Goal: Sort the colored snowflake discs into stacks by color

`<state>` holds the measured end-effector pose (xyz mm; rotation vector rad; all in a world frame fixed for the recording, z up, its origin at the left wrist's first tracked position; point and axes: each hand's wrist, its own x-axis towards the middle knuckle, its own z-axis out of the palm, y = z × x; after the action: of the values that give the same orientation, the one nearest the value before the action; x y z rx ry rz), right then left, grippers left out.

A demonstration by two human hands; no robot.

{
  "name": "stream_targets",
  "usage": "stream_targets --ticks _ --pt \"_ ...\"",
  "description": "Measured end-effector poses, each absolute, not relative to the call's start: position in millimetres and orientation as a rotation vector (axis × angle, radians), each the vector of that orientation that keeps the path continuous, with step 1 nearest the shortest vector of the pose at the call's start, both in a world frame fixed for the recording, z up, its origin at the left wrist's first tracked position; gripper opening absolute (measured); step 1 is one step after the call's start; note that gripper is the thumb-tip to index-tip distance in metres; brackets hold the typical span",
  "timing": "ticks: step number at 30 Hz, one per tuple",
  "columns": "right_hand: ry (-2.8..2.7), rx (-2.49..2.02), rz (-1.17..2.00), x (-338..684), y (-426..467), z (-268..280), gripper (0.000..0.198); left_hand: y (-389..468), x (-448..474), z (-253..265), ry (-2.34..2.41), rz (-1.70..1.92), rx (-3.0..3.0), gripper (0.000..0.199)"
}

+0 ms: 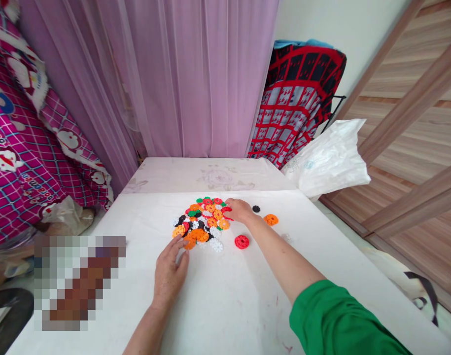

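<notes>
A mixed pile of notched plastic snowflake discs [210, 209] in red, orange, white, black and green lies on the white tabletop. My left hand [171, 271] rests at the pile's near left edge, fingers stretched out and thumb apart, its fingertips beside an orange disc [189, 242]. At the right side of the pile, my right hand [240, 211] has its fingers around a red snowflake disc [227, 213]; the fingertips are partly hidden. Just nearer to me sits a separate group of red discs [242, 241].
Right of my right hand lie a black disc [256, 209], some orange discs [271, 219] and whitish discs [286, 238]. A white plastic bag [329, 160] is at the table's far right edge. Purple curtains [203, 79] hang behind the table. A blurred patch [85, 283] covers the left side.
</notes>
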<state>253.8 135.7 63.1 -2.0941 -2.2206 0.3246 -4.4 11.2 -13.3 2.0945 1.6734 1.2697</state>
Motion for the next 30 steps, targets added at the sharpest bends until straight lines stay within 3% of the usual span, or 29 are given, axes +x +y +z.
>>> stream_targets --ticks 14,30 --pt "-2.138 -1.918 0.411 287.1 81.3 88.6 0.046 11.7 -3.0 -6.1 1.673 1.254 2.084 0.028" --pt "-2.369 -1.801 0.287 292.8 19.3 68.5 0.051 10.8 -1.6 -4.1 1.699 1.242 2.059 0.028"
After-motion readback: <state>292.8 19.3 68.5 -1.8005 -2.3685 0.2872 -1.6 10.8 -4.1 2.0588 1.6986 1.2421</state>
